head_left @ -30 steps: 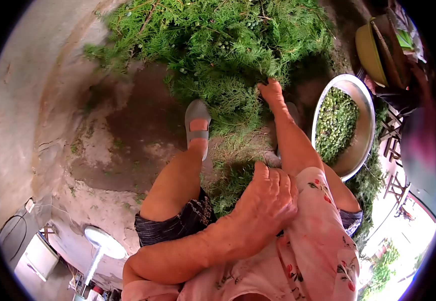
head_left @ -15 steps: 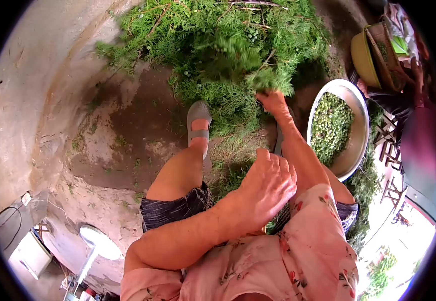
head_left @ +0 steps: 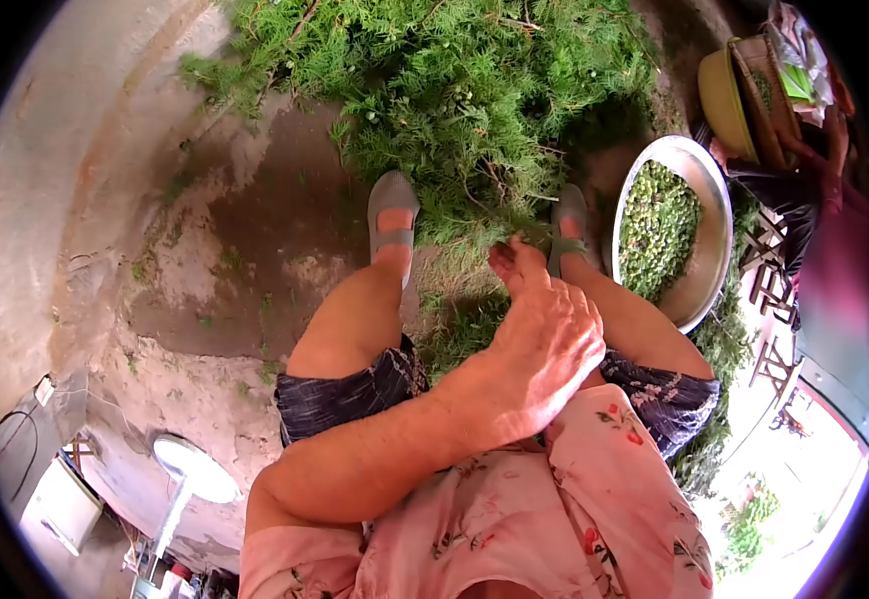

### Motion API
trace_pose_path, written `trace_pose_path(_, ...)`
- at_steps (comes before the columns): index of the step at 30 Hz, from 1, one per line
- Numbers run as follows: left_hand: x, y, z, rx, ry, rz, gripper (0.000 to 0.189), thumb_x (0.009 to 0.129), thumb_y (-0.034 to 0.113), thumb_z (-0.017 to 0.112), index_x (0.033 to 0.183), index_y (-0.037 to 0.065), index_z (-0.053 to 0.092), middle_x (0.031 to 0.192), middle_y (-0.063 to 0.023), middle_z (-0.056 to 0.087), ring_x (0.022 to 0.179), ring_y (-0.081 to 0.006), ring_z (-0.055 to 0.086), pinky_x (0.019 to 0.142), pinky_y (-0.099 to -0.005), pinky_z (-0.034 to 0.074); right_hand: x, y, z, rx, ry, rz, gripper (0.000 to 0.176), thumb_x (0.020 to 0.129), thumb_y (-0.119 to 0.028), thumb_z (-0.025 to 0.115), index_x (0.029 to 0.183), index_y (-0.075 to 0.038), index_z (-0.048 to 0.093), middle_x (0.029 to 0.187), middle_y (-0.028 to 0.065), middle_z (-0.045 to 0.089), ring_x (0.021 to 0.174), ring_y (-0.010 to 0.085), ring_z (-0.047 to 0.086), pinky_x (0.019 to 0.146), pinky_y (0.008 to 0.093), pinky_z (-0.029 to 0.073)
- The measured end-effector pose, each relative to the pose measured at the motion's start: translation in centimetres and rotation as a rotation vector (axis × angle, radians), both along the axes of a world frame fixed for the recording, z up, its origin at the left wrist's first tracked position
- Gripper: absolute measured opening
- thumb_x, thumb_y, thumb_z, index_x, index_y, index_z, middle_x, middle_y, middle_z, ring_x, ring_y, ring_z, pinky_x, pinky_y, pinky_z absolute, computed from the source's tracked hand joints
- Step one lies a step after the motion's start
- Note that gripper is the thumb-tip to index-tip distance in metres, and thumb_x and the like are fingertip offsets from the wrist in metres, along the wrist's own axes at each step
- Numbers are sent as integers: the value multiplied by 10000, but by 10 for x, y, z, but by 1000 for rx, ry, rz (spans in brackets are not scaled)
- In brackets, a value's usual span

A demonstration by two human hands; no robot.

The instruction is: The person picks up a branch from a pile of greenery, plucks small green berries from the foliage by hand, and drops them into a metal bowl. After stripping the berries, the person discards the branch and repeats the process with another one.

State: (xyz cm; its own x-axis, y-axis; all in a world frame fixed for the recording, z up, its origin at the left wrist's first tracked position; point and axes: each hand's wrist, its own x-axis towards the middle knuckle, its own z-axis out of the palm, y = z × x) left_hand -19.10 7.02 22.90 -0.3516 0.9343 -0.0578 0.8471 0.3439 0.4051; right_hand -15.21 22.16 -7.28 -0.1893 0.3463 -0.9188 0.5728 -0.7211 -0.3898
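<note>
My left hand (head_left: pixel 549 334) is in front of my body with its fingers curled, and what it may hold is hidden beneath it. Just past it the fingers of my right hand (head_left: pixel 514 262) show, closed at the near end of a feathery evergreen sprig (head_left: pixel 479 235). My left hand covers the rest of my right hand and its wrist. Beyond my feet spreads a large heap of green evergreen branches (head_left: pixel 474 90), with several woody twigs among them. Right of my legs stands a metal basin (head_left: pixel 696 285) partly filled with small green pieces (head_left: pixel 659 230).
A yellow basin (head_left: pixel 724 105) and a brown basket (head_left: pixel 769 100) are at the upper right, beside another person's arm (head_left: pixel 836 150). More greenery (head_left: pixel 714 419) lies behind the metal basin. At lower left stands a white fan-like object (head_left: pixel 195 469).
My right hand has drawn back from the heap toward my body, bringing the sprig to my left hand. The left hand has shifted slightly up and right. The view has tilted slightly.
</note>
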Motion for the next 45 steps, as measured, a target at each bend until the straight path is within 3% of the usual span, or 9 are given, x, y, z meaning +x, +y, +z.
trace_pose_path(4,-11,14,7,-178,-153,-27,346,774,196,479,1019,-43,525,984,-187,488,923,-268,478,842,-434,364,-31,-24,-20,243,401,578,419,860,-202,534,1202,11,416,918,169,579,766,265,592,641,381,506)
trace_pose_path(6,-8,6,2,-22,-106,9,353,772,195,473,1022,-49,525,970,-201,489,909,-284,482,824,-426,379,-57,-32,-53,1434,532,1113,542,842,-247,559,1265,23,356,873,183,589,694,246,609,596,350,496)
trace_pose_path(14,-6,6,-6,100,77,35,345,767,179,464,1025,-43,517,924,-148,525,886,-263,503,811,-397,380,-99,-49,57,109,463,655,281,841,-248,576,921,22,576,559,105,526,442,180,505,442,394,408)
trace_pose_path(23,-15,-12,-38,42,1,358,83,684,133,623,623,81,599,615,-87,603,589,-246,592,555,-363,475,-30,-33,132,1240,853,883,277,791,-180,594,621,2,473,533,182,448,477,294,450,500,382,392)
trace_pose_path(28,1,-24,-40,-120,-163,823,287,764,333,648,769,50,601,737,-113,623,724,-230,612,637,-352,474,16,-33,169,1006,701,759,318,810,-182,602,610,-3,433,483,153,421,429,216,460,452,366,371)
trace_pose_path(31,22,-26,-38,934,-1336,1077,454,761,289,689,1027,-30,504,952,-89,568,876,-183,547,769,-311,417,56,-48,206,1046,774,805,340,821,-157,612,597,-17,399,451,62,425,345,122,401,356,298,318)
trace_pose_path(37,72,-20,-20,1419,-1374,1138,474,720,33,689,1137,31,465,1071,-61,539,957,-181,524,851,-288,415,134,-62,241,1152,836,1082,243,779,-139,645,696,17,478,587,141,499,436,217,503,421,344,398)
trace_pose_path(40,99,-24,-16,1410,-1318,1100,486,700,-95,627,1134,48,460,1080,-63,534,1000,-183,503,874,-300,408,166,-39,252,1094,930,1287,374,742,-114,622,1081,13,526,1026,227,555,984,381,525,851,397,432)
trace_pose_path(45,139,-29,-51,1326,-1281,1125,233,764,-75,544,967,35,578,927,-57,626,882,-166,572,810,-295,423,168,18,298,1095,897,701,147,817,-25,552,960,-19,587,723,62,567,585,108,530,536,231,448)
